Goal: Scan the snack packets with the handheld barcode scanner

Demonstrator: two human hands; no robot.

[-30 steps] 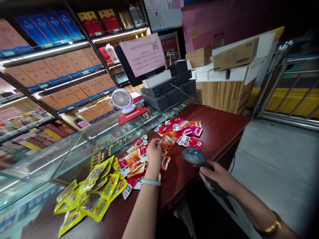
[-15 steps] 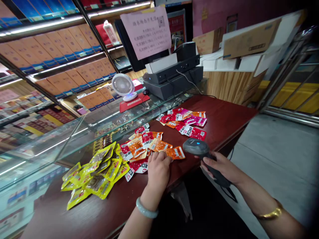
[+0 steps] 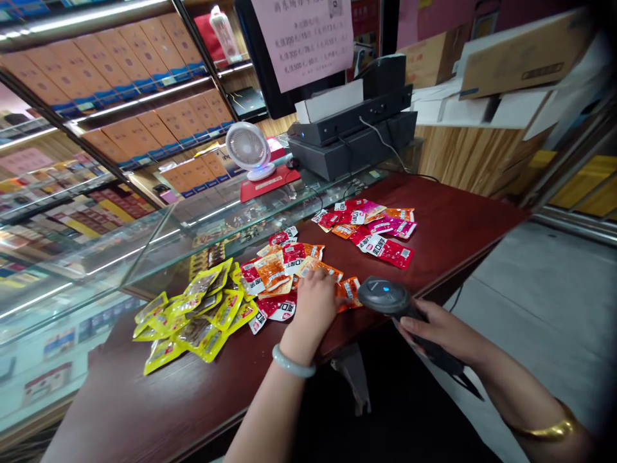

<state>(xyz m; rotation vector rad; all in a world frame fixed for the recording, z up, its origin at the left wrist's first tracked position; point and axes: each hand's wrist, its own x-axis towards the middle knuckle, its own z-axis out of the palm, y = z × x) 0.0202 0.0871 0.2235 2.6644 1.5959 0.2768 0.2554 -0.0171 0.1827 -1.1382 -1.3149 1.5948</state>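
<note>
My right hand is wrapped round the handle of a dark grey barcode scanner, whose head points left and shows a small blue light. My left hand rests over the near edge of a pile of red and orange snack packets, palm down, thumb held away from the fingers. Its fingertips are at the packets; none is visibly gripped. An orange packet lies by the thumb, partly covered by it. Left of the pile are several yellow snack packets. Farther right is another group of red, orange and pink packets.
The packets lie on a dark red wooden counter with a glass display case along its far side. A white fan, a cash drawer and a monitor with a pink paper sign stand behind. Boxed goods fill the shelves.
My left hand has moved slightly forward on the pile, and its thumb has spread away from the fingers. The scanner stays in my right hand. The whole view has shifted a little.
</note>
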